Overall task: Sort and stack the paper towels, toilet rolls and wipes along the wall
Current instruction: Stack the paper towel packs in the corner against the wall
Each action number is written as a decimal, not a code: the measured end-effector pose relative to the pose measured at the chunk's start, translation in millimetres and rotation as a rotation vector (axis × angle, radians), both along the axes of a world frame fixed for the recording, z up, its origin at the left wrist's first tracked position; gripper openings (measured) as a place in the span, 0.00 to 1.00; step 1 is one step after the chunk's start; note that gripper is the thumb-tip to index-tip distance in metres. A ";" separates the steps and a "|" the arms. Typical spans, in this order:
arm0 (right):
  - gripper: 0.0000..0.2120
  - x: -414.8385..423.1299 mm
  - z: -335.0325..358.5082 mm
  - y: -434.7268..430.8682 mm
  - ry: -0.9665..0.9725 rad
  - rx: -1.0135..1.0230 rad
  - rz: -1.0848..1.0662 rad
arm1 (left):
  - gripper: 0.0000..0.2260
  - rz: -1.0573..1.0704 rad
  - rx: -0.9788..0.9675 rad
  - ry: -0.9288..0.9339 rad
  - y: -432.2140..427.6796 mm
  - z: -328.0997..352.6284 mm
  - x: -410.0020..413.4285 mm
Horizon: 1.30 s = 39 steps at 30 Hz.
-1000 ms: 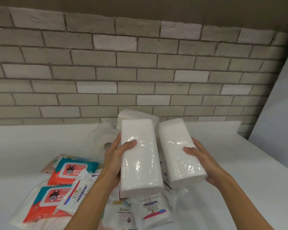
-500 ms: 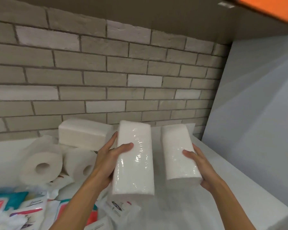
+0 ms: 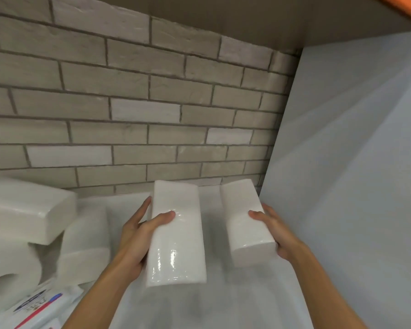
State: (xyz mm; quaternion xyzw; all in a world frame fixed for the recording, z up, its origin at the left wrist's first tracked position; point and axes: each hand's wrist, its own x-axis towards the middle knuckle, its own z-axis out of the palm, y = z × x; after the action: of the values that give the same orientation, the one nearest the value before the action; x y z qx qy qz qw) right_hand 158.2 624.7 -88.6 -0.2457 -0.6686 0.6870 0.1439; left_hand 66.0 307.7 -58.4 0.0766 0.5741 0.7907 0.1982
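A grey brick wall (image 3: 152, 103) is seen at the back, and a white counter (image 3: 223, 305) runs up to it. A white side panel (image 3: 354, 162) is seen at 3 o'clock.

Two wrapped packs of paper towels are held over the counter, side by side but apart. The left pack (image 3: 176, 245) is held by the left grip (image 3: 138, 236), with the thumb laid on top and the fingers along its left side. The right pack (image 3: 241, 233) is held by the right grip (image 3: 278, 231) from its right side, thumb on top.

Both packs are pointed long-ways from 6 o'clock to 12 o'clock, so their far ends face the wall. The bare spot by the wall lies at 12 o'clock from both grips. The right grip is nearer the corner. It is judged that the packs must be pushed forward and set down there.

At 9 o'clock another pack (image 3: 26, 210) is seen, with a toilet roll (image 3: 10, 269) just below it. Wipes (image 3: 40, 305) are seen at 7 o'clock.
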 end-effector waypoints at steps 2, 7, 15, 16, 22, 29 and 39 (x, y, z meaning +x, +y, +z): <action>0.31 -12.7 -0.5 29.0 -0.034 0.006 -0.012 | 0.37 0.026 -0.012 -0.019 22.0 -2.4 -1.9; 0.34 -50.4 -9.1 91.0 -0.114 -0.009 0.037 | 0.37 0.077 -0.038 -0.054 70.5 -7.1 -9.0; 0.35 -109.7 -33.9 147.5 -0.250 0.031 0.096 | 0.36 0.134 -0.064 -0.071 127.1 -15.4 -32.7; 0.40 -116.8 -38.4 153.3 -0.267 0.034 0.098 | 0.36 0.134 -0.064 -0.068 132.3 -16.2 -36.6; 0.33 -147.6 -63.7 175.7 -0.283 0.057 0.100 | 0.35 0.133 -0.081 -0.051 155.6 -22.2 -62.3; 0.16 -150.6 -69.4 192.1 -0.307 0.133 0.053 | 0.37 0.136 -0.129 -0.103 178.1 -41.4 -76.5; 0.19 -159.5 -73.0 207.7 -0.369 0.171 0.160 | 0.38 0.151 -0.164 -0.170 216.9 -69.4 -100.0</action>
State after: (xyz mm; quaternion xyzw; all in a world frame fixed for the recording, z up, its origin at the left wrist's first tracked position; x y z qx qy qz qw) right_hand -1.3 832.4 -161.6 -0.3003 -0.7568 0.5803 -0.0156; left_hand -34.0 524.7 -127.8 -0.0505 0.6223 0.7573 0.1918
